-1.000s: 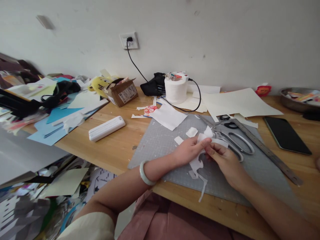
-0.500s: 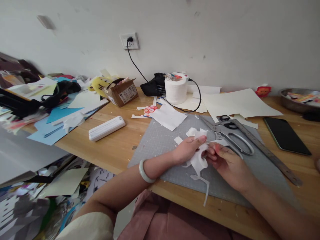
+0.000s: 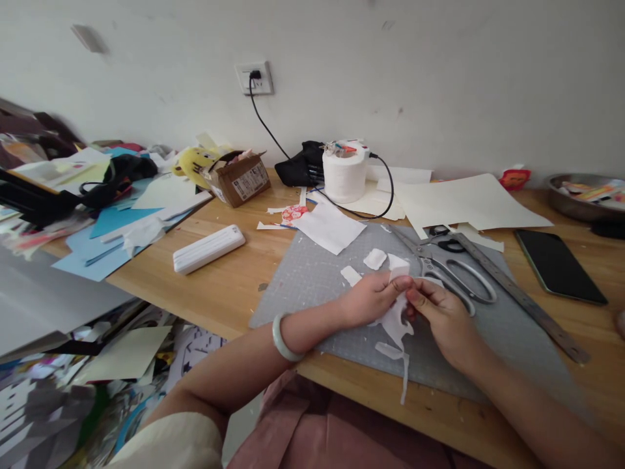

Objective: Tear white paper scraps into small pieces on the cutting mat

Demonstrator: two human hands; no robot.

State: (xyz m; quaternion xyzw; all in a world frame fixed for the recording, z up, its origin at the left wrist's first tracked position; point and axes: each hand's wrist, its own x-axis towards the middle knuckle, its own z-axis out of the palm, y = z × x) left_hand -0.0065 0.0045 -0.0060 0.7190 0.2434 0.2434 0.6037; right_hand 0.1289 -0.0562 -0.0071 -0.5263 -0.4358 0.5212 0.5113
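Over the grey cutting mat (image 3: 297, 286), my left hand (image 3: 374, 296) pinches a torn piece of thin white paper (image 3: 394, 324). My right hand (image 3: 442, 316) grips the same paper, its thumb and fingertips meeting those of my left hand. A ragged part of the paper hangs below the hands, and a narrow strip (image 3: 405, 378) trails over the mat's front edge. Two small white scraps (image 3: 375, 259) lie just behind my left hand. Large scissors (image 3: 454, 277) rest on the mat behind my right hand.
A metal ruler (image 3: 522, 296) and a phone (image 3: 560, 266) lie at the right. Toward the back stand a white paper roll (image 3: 344, 177) and a cardboard box (image 3: 239, 180). A white case (image 3: 209, 249) is left of the mat. Paper sheets clutter the far left.
My right hand has moved up and left, so the fingertips of both hands now meet. The hanging paper has shifted, and a scrap behind my left hand shows more fully.
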